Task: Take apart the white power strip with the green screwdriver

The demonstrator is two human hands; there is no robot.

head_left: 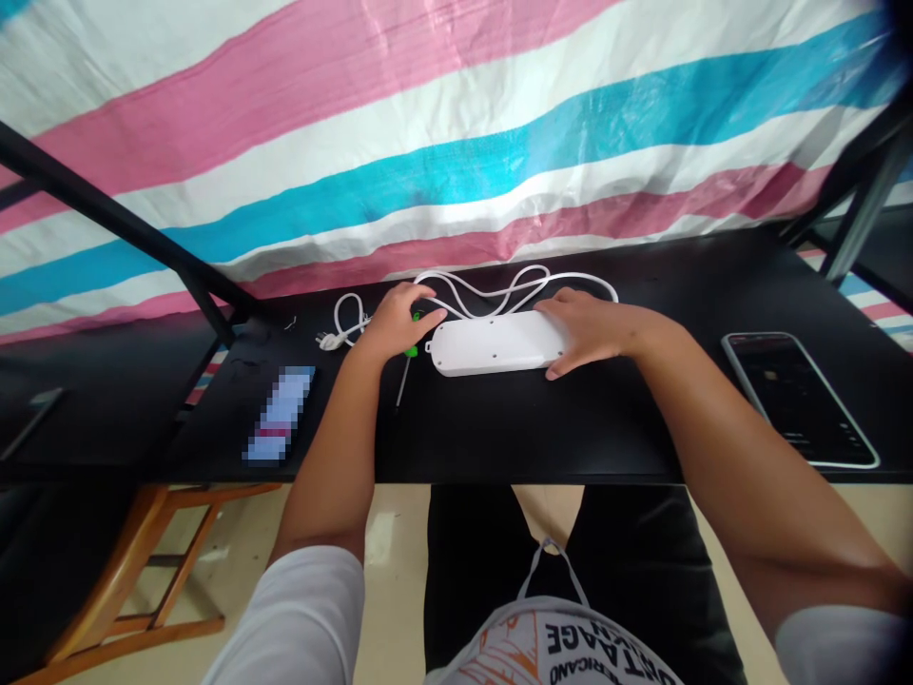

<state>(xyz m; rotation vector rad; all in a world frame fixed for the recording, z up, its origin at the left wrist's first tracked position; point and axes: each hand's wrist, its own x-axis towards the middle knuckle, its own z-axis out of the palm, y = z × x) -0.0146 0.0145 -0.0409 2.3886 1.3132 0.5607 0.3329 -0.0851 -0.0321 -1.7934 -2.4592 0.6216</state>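
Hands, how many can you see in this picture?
2. The left hand is over a green-handled screwdriver, and the right hand is on the end of a white power strip. Both are above the black table.

A woven plastic tarpaulin (456, 143) in pink, white and turquoise stripes hangs behind a black tabletop (571, 428), crossed at both sides by dark metal frame bars (106, 214). A smartphone (799, 400) lies on the right of the table, its screen dark, and on the left sits a flat pixelated item (281, 414) — too blurred to identify. Below, a wooden stool (149, 561) stands on a glossy cream tile floor (399, 533).
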